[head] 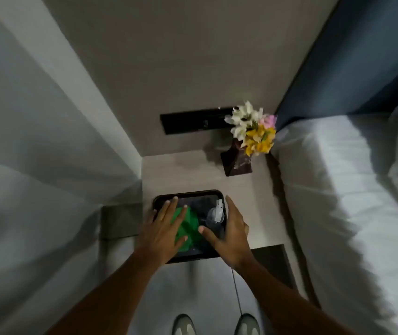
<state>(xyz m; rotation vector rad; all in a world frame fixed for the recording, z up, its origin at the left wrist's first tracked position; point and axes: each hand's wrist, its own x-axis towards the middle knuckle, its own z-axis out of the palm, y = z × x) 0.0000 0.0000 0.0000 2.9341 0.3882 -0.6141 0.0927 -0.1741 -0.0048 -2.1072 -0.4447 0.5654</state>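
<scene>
A black tray (188,194) lies on a pale bedside table (193,170), at its front edge. On the tray are a green cloth (188,226) and a clear spray bottle (216,213). My left hand (161,228) is spread flat over the tray's left side, its fingers straight and partly over the green cloth. My right hand (229,230) is open over the tray's right edge, next to the spray bottle, with the thumb reaching toward the cloth. Neither hand grips anything.
A dark vase with white, yellow and pink flowers (253,131) stands at the table's back right. A black wall panel (193,122) is behind it. A white bed (338,189) is close on the right, a wall (35,117) on the left. My shoes (183,325) show below.
</scene>
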